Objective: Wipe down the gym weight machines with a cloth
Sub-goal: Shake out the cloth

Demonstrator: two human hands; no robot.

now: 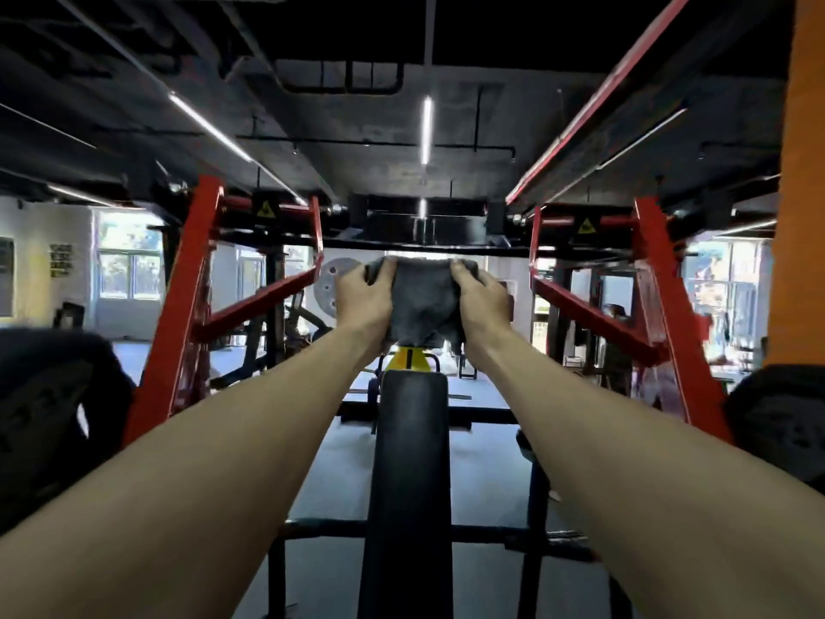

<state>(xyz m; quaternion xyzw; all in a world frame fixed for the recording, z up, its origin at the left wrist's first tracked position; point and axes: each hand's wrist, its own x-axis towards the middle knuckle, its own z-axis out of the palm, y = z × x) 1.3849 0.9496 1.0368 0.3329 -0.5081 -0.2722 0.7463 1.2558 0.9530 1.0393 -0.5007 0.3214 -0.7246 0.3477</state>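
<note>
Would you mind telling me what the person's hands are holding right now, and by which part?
Both hands hold one grey cloth: the left hand grips its upper left edge, the right hand its upper right edge, and the rest hangs between them.

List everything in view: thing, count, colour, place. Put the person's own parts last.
cloth: one, dark grey, centre, held up in front of the machine's black crossbar
machine frame: one, red uprights and slanted arms on both sides, black crossbar on top
bench pad: one, black, centre, running away from the camera
weight plates: two, black, far left and far right edges
yellow plate: one, yellow with a black line, at the pad's far end, under the cloth
warning stickers: two, yellow triangles, on the upper frame left and right
pillar: one, orange, right edge
ceiling lights: several white strips, overhead
windows: bright, left and right background
left hand: grips the cloth's left edge
right hand: grips the cloth's right edge
</note>
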